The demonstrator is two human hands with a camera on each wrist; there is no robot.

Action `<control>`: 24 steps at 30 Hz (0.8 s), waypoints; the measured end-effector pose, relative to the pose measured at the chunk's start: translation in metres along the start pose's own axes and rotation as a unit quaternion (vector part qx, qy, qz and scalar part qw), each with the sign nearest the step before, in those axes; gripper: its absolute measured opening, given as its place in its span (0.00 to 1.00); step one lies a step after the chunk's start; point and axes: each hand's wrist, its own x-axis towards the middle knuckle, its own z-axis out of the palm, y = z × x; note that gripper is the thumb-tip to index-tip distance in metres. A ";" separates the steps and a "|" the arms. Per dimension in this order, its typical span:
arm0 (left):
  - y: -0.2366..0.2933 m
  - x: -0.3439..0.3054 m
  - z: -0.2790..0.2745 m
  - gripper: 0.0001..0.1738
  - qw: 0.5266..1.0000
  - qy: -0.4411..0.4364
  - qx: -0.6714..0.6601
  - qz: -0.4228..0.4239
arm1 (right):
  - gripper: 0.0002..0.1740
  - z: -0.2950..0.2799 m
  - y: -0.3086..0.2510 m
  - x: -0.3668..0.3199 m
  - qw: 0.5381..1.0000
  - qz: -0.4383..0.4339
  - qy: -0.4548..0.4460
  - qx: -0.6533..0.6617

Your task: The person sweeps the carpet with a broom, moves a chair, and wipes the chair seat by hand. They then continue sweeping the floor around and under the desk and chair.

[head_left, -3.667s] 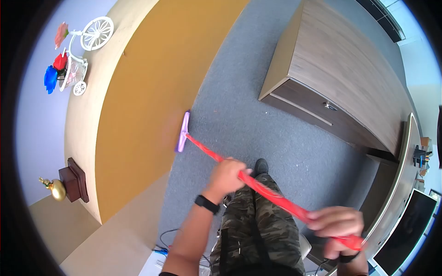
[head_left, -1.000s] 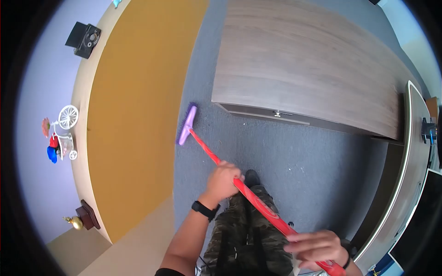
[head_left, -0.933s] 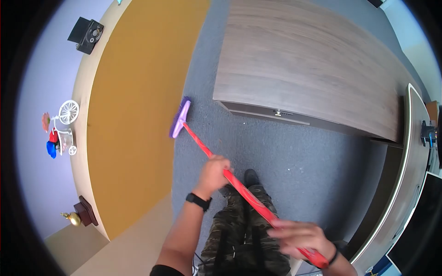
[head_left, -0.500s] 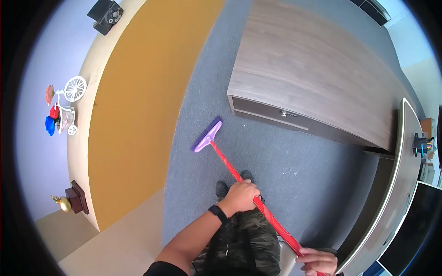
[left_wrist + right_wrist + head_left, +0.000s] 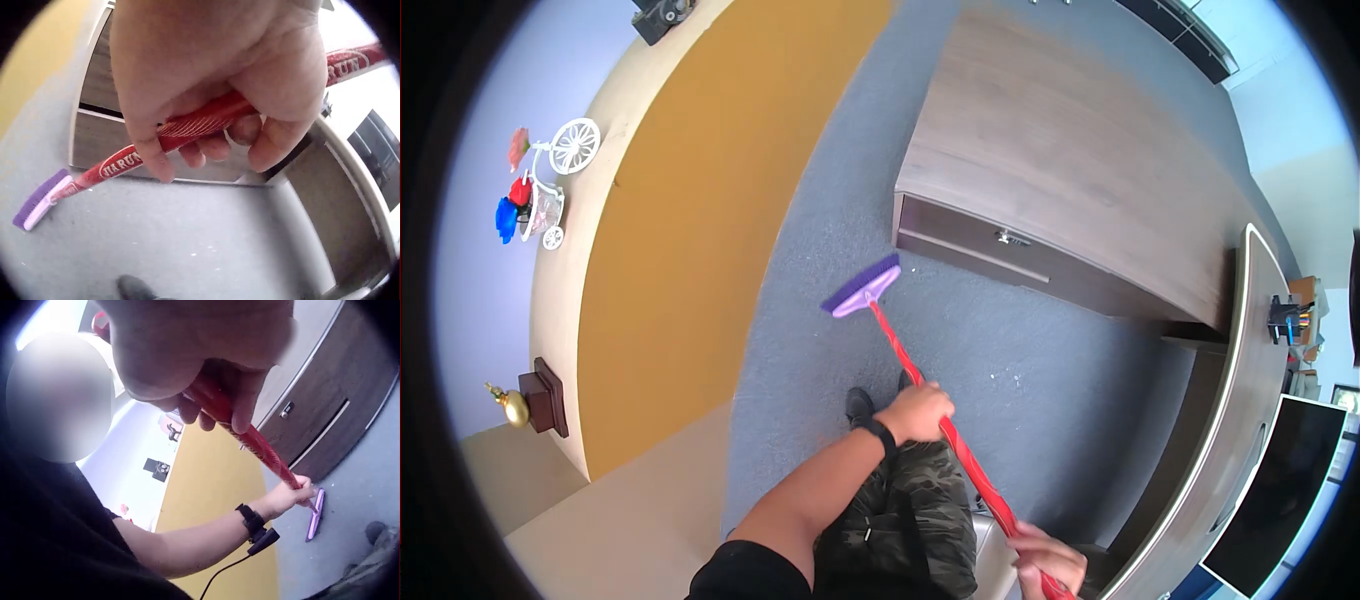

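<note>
A broom with a red handle [image 5: 980, 472] slants across the head view, its purple-bristled head [image 5: 865, 288] on the grey floor near the cabinet corner. The left hand [image 5: 918, 412] grips the handle about midway; in the left wrist view the same hand [image 5: 219, 81] has its fingers curled around the red shaft. Near the handle's upper end, the right hand [image 5: 1048, 562] holds the shaft, and in the right wrist view the hand [image 5: 200, 356] wraps it from above. The right wrist view also shows the broom head [image 5: 316, 515] beyond the left forearm.
A wooden cabinet [image 5: 1070, 150] with a drawer stands ahead. Along the left runs a yellow partition [image 5: 700, 230] topped by a ledge with a white tricycle ornament [image 5: 574, 146] and a gold trophy [image 5: 512, 405]. At right are a desk edge [image 5: 1200, 460] and a monitor [image 5: 1275, 495]. Small specks dot the floor.
The broom head has moved from beside the yellow partition to the floor nearer the cabinet corner, and its angle has turned. Both hands have shifted with the handle, still holding it. The view has shifted too.
</note>
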 end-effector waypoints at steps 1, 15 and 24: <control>0.022 -0.005 -0.010 0.07 1.000 -0.008 0.004 -0.007 | 0.23 -0.010 -0.013 -0.009 1.000 -0.015 -0.003 -0.007; -0.051 -0.183 0.014 0.16 0.979 0.128 0.006 -0.156 | 0.06 0.049 0.001 0.063 0.948 -0.073 -0.284 0.120; 0.072 -0.083 -0.003 0.13 0.972 0.190 -0.125 -0.066 | 0.18 -0.037 -0.066 0.016 0.976 -0.073 -0.204 -0.001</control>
